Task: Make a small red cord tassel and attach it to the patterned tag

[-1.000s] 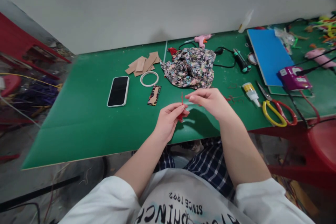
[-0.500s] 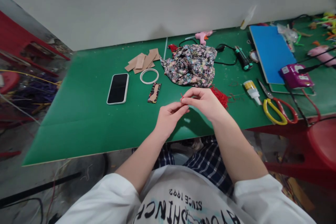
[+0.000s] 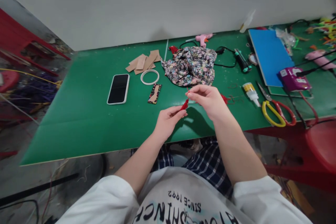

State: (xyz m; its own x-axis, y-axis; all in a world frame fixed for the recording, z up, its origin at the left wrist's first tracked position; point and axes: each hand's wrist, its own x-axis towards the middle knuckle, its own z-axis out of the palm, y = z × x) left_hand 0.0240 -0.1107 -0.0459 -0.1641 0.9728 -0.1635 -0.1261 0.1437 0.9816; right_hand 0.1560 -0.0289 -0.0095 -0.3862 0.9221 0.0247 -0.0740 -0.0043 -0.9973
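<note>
Between the fingertips of my left hand (image 3: 168, 122) is a small red thread tassel (image 3: 185, 104), its narrow top pointing up and away from me. My right hand (image 3: 207, 100) is closed in a pinch just above it, on a thin red thread (image 3: 188, 90) whose end pokes out past the fingers. Behind my right wrist lies a pile of red threads (image 3: 224, 99), partly covered by the hand. A bunched floral cloth (image 3: 193, 66) sits just beyond both hands. To the left is a small floral-covered strip (image 3: 154, 93) with a bare tan patch.
Left on the green table (image 3: 78, 112) are a phone (image 3: 118, 89), a white ring (image 3: 149, 77) and cardboard pieces (image 3: 141, 63). On the right lie scissors (image 3: 274, 108), a glue bottle (image 3: 251, 93), a cutter (image 3: 242, 60) and a blue board (image 3: 270, 56). A pink glue gun (image 3: 203, 39) lies behind the cloth.
My hands have moved apart: the right has shifted slightly up and right. The red tassel now shows between them, where before only a bit of red was visible at the fingertips.
</note>
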